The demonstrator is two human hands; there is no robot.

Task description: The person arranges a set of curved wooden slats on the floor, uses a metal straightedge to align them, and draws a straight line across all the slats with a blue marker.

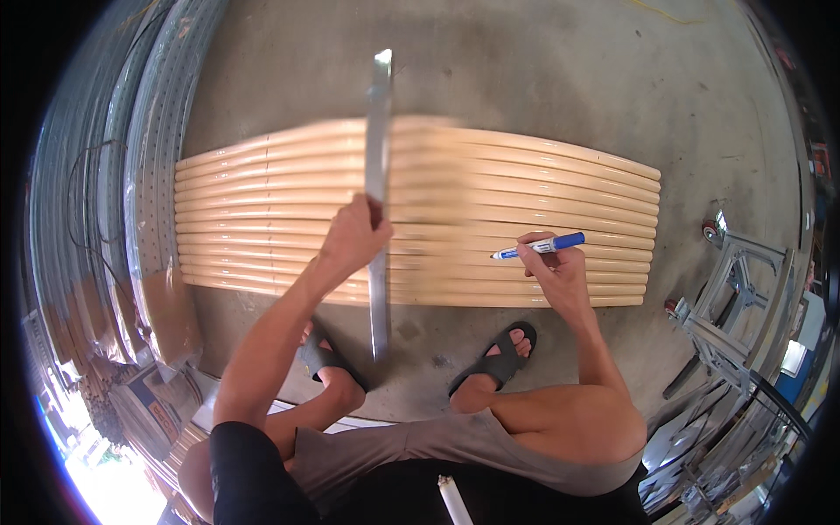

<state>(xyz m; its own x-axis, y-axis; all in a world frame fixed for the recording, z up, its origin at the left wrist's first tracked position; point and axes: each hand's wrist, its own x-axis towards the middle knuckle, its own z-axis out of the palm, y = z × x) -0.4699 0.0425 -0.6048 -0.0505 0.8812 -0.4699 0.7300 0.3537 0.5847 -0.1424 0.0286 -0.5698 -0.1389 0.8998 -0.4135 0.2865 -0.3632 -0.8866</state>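
Observation:
Several cream-coloured tubes [542,188] lie side by side on the floor, their length running left to right. Across them stands a long flat metal bar [377,131], reaching past the far and near tubes. My left hand [354,234] is closed around the bar at its middle. Over the right half of the tubes, my right hand [557,273] grips a white marker with a blue end [544,246], its tip pointing left. Thin dark marks cross the tubes near their left end. A blurred patch covers the tubes just right of the bar.
Long wrapped metal profiles [162,175] are stacked along the left. A metal frame on casters [744,271] stands at the right. My sandalled feet [503,354] rest on the concrete floor [525,70] at the near side of the tubes. A cardboard box [153,411] sits lower left.

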